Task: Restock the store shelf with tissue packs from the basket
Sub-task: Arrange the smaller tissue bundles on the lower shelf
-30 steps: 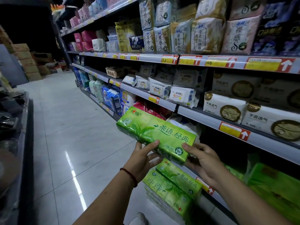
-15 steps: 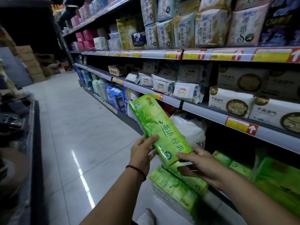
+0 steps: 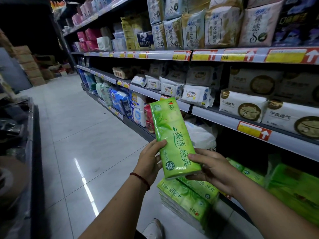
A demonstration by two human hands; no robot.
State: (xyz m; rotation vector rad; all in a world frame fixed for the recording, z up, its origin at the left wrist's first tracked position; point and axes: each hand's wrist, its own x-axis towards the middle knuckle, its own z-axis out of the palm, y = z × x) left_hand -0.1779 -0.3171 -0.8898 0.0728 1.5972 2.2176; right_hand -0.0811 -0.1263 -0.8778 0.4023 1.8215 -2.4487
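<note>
A long green tissue pack (image 3: 173,137) stands almost upright in front of the shelves, held by both hands at its lower end. My left hand (image 3: 149,162) grips its left edge and my right hand (image 3: 211,169) holds its bottom right corner. Below them a stack of matching green packs (image 3: 188,199) rests on the floor beside the bottom shelf (image 3: 231,202). More green packs (image 3: 293,188) lie on that bottom shelf to the right. No basket is in view.
Shelving (image 3: 215,116) full of packaged paper goods runs along the right of the aisle. A white plastic bag (image 3: 202,135) sits in the bottom bay behind the held pack. A dark display counter (image 3: 32,152) borders the tiled aisle (image 3: 77,135) on the left; cardboard boxes (image 3: 29,66) are piled at the far end. My shoe (image 3: 153,228) shows at the bottom.
The held pack has turned from lying nearly level to standing almost upright. Both hands have stayed on its lower end.
</note>
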